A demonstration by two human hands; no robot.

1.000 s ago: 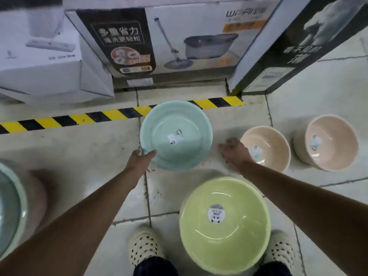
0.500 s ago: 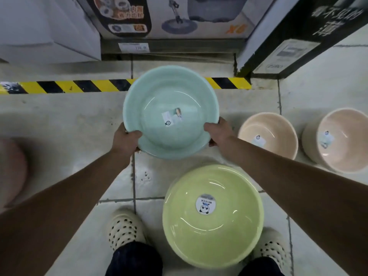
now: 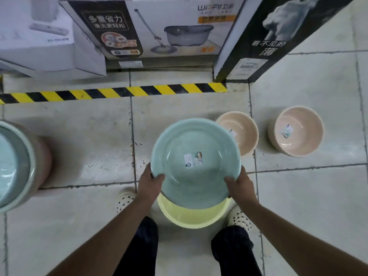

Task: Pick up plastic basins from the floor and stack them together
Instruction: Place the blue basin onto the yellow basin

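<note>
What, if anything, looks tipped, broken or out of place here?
Nothing looks broken or spilled. The rightmost pink basin seems to lean, mouth turned toward the camera, though the wide lens may exaggerate that. The teal basin, gripped by the left hand and right hand, is above the yellow basin.

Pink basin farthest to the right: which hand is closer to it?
Right. The right hand grips the teal basin on the side facing that pink basin; the left hand grips the opposite side, farther away.
</note>
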